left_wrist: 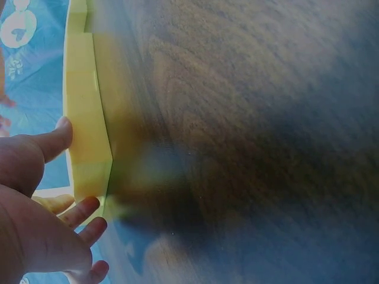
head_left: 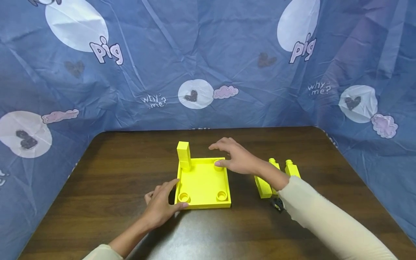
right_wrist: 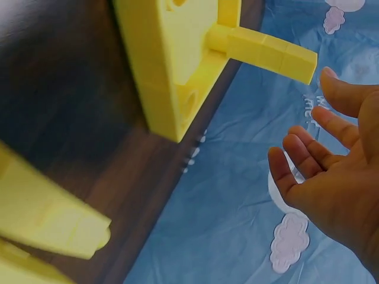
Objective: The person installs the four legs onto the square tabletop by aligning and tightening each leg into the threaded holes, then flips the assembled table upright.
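Observation:
A square yellow toy tabletop lies on the table with its raised rim and round corner sockets facing up. One square yellow leg stands upright in its far left socket. My left hand holds the near left corner, thumb at the front rim and fingers along the left side; the thumb touches the wall in the left wrist view. Over the far right corner hovers my right hand, holding nothing, its fingers spread and the thumb overlapping the far right socket. In the right wrist view its fingers are loosely extended.
More yellow legs with round pegs lie on the brown wooden table at the right, partly hidden by the right forearm. A small black object shows beneath the right wrist. Blue printed cloth surrounds the table's back and sides.

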Motion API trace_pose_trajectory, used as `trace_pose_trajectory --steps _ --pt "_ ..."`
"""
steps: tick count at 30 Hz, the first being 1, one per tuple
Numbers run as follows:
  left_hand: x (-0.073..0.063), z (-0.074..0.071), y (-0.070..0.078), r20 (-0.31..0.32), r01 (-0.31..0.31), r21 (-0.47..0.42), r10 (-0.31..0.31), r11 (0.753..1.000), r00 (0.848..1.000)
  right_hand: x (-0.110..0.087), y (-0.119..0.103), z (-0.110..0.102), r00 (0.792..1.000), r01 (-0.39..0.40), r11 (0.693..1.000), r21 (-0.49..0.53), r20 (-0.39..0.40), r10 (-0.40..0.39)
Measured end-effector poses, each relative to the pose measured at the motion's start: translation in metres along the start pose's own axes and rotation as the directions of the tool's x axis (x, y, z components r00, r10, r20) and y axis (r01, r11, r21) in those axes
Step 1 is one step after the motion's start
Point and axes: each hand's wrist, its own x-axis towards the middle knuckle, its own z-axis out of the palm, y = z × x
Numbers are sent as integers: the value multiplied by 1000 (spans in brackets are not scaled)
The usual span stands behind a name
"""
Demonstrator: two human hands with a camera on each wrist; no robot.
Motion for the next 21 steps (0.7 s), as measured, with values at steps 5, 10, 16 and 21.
trace_pose_trajectory --steps 5,10,16,21 --pt "0 0 -1 -4 -9 -10 9 1000 1000 -21 10 -5 999 -37 999 -16 -18 36" --pt "0 0 -2 -3 -8 -10 8 1000 1000 -37 23 -6 998 -55 998 -30 -24 54" --pt "0 2 -2 -1 -5 -13 5 1000 1000 -57 37 -8 999 -28 999 -28 -23 27" --pt "0 2 -1 -2 -7 -8 7 1000 1000 -74 48 -8 997 -80 996 -50 -19 79"
